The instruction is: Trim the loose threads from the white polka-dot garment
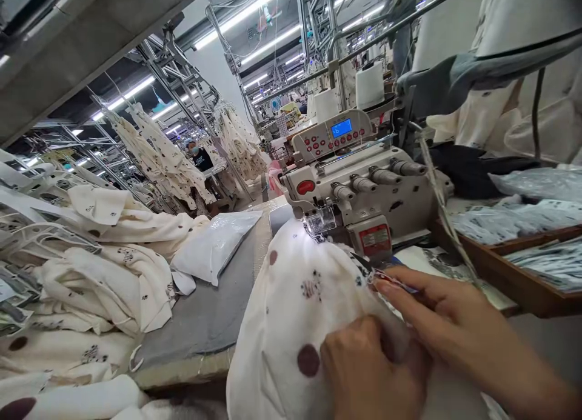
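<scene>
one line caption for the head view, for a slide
Both hands, left and right, bunch cream spotted fabric at a white overlock sewing machine.

left hand (364,371) gripping spotted garment (295,299) | right hand (436,311) pinching edge | sewing machine (364,183) behind

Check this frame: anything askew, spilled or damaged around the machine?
Nothing stands out. The spotted fabric lies bunched under the sewing machine, with the left hand and right hand on it. The garment pile on the left is loose but on the table.
</scene>
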`<state>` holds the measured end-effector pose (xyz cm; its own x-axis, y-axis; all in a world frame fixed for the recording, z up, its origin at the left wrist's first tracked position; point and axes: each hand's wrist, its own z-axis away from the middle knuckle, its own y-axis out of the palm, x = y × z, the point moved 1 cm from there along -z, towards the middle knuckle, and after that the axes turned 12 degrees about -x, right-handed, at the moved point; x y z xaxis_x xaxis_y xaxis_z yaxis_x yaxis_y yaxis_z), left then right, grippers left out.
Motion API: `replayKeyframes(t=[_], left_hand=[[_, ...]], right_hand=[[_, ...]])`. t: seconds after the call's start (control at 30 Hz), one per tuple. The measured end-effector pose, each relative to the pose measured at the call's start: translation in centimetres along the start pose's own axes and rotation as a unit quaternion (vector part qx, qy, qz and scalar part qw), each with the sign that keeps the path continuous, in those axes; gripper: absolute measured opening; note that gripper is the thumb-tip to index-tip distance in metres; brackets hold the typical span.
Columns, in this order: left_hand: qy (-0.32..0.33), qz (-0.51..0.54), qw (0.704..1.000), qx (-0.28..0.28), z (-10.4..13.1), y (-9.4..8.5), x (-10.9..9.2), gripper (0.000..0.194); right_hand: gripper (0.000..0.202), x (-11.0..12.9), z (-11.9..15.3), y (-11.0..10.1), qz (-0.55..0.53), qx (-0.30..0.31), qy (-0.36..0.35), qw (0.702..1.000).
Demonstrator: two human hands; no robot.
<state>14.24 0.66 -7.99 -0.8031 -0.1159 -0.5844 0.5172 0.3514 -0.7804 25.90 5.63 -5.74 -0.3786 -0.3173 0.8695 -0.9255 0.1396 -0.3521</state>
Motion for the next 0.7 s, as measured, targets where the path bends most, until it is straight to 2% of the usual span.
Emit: replayKeyframes(t=[0.13,0.23,0.33,0.43,0.57,0.7], left_hand=[[0.036,-0.009,0.999,0.023,-1.5,0.3,-0.1,0.033],[0.119,0.045,0.992,0.011,-0.9,1.3,0.4,0.034],[0.2,0.089,0.973,-0.069,0.5,2.8,1.6,0.032],[0.22,0.12,0.955,-0.158,1.7,4.0,2.9,0.027],[0.225,0.15,0.935,-0.228,2.2,4.7,3.5,0.016],[0.247,0.146,0.921,-0.264,2.1,4.8,3.1,0.013]], right_hand=[[0.04,0.0,0.4,0.5,0.031,-0.009,-0.011,0.999],[0.039,0.3,0.7,0.8,0.044,-0.043,-0.017,0.998],[0.038,0.5,0.9,1.1,0.051,-0.078,-0.012,0.996],[0.038,0.6,1.0,1.4,0.056,-0.097,-0.009,0.994],[0.038,0.4,1.3,1.8,0.098,-0.143,-0.042,0.984],[0.034,0.1,1.5,2.0,0.123,-0.136,-0.104,0.978]])
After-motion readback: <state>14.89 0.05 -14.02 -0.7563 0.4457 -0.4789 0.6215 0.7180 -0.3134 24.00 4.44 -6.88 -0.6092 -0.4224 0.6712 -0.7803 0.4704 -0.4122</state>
